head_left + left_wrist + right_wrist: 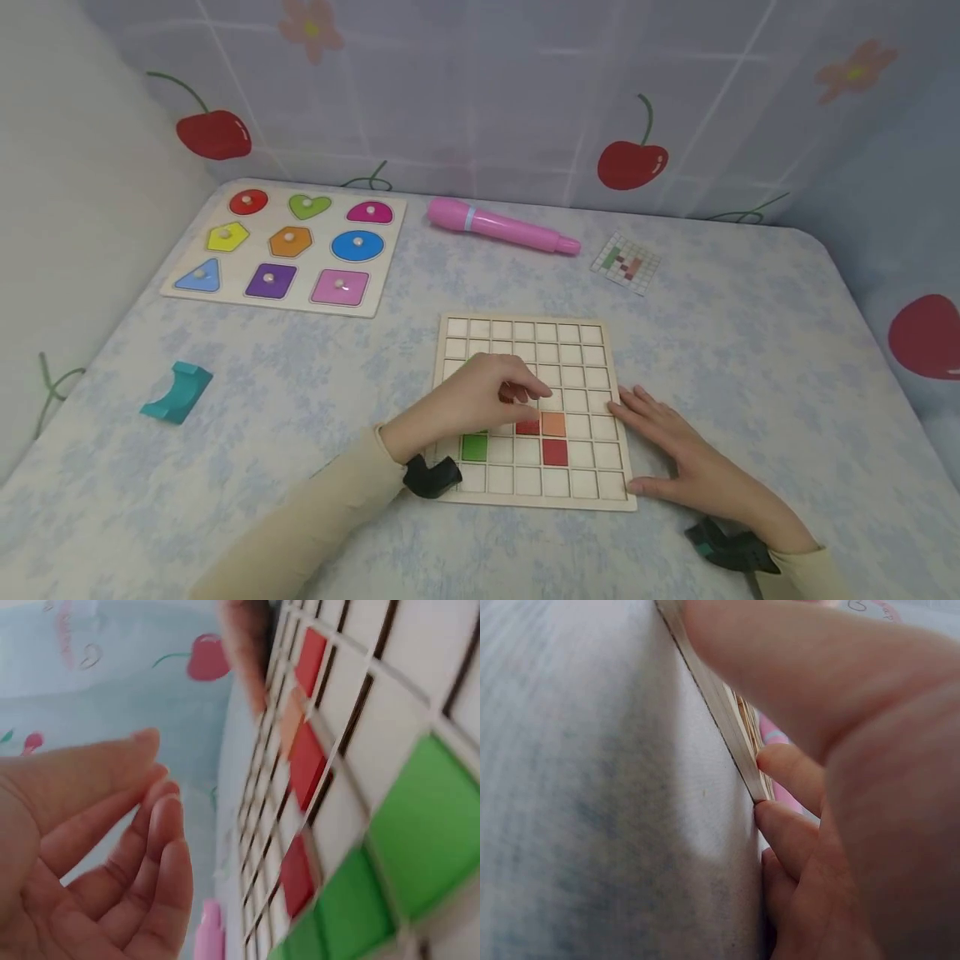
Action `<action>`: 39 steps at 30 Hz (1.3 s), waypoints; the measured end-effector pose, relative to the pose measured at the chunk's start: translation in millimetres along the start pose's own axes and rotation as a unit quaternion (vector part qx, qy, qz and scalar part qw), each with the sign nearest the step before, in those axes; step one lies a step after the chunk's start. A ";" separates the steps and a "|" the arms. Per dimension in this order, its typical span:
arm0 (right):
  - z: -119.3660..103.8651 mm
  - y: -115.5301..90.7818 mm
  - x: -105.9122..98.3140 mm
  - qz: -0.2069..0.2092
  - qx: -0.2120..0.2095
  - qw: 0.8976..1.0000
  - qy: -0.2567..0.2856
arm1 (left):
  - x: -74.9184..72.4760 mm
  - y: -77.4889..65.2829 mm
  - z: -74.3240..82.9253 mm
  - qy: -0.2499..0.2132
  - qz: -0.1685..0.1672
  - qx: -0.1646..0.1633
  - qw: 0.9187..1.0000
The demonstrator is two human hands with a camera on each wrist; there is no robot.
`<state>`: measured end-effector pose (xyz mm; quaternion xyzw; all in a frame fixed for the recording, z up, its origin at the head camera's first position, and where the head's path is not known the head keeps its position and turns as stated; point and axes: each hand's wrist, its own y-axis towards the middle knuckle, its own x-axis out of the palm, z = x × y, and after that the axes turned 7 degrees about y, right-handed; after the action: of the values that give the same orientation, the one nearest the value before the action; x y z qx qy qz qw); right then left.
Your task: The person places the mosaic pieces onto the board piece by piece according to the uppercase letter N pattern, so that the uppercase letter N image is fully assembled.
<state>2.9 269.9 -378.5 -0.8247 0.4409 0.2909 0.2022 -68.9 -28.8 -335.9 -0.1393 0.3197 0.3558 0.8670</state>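
Note:
A square wooden grid board [577, 482] lies flat on the table. Above its middle is my left hand [472, 392], fingers bent and thumb close to the fingertips. In the left wrist view that hand [45, 900] shows no tile between its fingers. Coloured square tiles sit in the grid: an orange tile [553, 424], a red tile [555, 452], a green tile [474, 447] and others partly covered by the left hand. My right hand [693, 462] rests at the board's right edge, its spread fingers touching the side, as the right wrist view also shows.
Behind the board lie a pink wand-like stick [510, 229] and a small card [626, 264] with a coloured grid pattern. A knobbed shape puzzle [300, 271] is at the back left. Nearer on the left sits a teal curved block [180, 393]. Cherry-print cloth walls surround the table.

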 end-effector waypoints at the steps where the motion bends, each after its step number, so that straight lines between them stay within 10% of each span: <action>1: 0.2 -0.2 0.2 0.001 0.002 1.000 -0.003 | -7.0 -6.0 -2.4 -0.014 0.006 0.000 1.000; 8: 1.4 0.4 0.5 0.005 -0.003 1.000 -0.008 | -52.7 -69.8 -43.0 -0.031 0.044 -0.056 0.997; 14: 0.7 0.8 0.1 0.004 -0.001 1.000 -0.001 | -65.1 -110.0 -84.3 0.008 -0.019 -0.076 0.997; 24: 2.1 1.1 0.2 -0.002 -0.004 1.000 0.003 | -62.2 -119.0 -98.3 0.046 -0.059 -0.020 0.997; 39: 0.4 1.6 -0.9 -0.002 -0.001 1.000 0.002 | -57.1 -117.5 -96.1 0.040 -0.010 -0.057 0.998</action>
<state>1.0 269.8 -378.3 -0.8266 0.4389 0.2892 0.2013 -60.6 -187.2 -369.6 -0.2057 0.3316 0.3586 0.8480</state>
